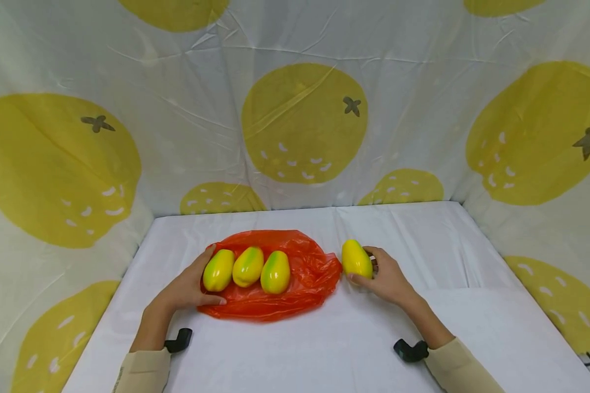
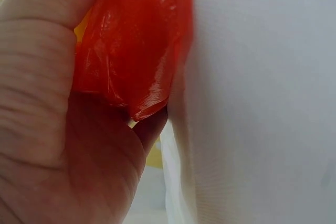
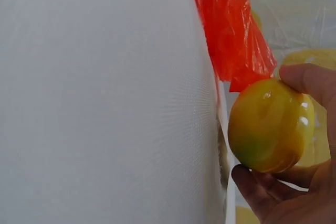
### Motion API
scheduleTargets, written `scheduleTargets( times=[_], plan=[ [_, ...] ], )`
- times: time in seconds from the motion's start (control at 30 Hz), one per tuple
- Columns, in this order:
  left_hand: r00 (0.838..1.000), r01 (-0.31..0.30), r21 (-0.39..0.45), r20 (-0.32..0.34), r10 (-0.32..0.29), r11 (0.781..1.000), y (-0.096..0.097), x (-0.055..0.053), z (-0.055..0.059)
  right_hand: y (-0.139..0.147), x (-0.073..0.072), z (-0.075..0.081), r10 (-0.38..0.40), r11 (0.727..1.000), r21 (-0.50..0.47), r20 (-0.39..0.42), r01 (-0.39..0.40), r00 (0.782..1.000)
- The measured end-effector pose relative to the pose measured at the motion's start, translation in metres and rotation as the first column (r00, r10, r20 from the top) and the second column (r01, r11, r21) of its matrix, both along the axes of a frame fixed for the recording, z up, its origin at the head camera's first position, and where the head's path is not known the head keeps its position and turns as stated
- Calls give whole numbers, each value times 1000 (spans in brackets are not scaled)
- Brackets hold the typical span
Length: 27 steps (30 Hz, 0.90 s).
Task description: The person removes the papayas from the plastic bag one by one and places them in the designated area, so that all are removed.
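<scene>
Gripping a fruit [image 1: 357, 257] beside a red bag [image 1: 307, 270]

Held in the right hand [image 1: 390, 278] at the bag's right edge, contact with it unclear. Cupping the bag's left end with the left hand [image 1: 184, 286], thumb and fingers set wide. With three more fruits [image 1: 248, 266] in a row on the bag's left half. Broad room on the white surface [image 1: 295, 355], near side and right, stretching to patterned cloth [image 1: 295, 49] at the far edge.

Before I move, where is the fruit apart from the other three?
In the head view, the lone yellow fruit is right of centre, in the right hand, beside the right end of the red plastic bag.
</scene>
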<state>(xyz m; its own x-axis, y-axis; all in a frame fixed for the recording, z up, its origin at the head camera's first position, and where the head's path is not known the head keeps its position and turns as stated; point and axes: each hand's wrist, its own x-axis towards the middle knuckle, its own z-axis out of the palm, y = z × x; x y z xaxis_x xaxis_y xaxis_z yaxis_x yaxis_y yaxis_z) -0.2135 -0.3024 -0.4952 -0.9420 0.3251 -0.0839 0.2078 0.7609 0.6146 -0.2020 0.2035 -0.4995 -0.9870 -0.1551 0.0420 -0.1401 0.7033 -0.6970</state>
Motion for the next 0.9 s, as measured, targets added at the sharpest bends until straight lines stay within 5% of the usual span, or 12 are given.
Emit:
scheduleTargets(
  times=[0.9],
  plan=[
    [999,26,3,-35,-26,1000,-2,1,1,0,-1,0,23,1000,17,56,-24,998]
  ],
)
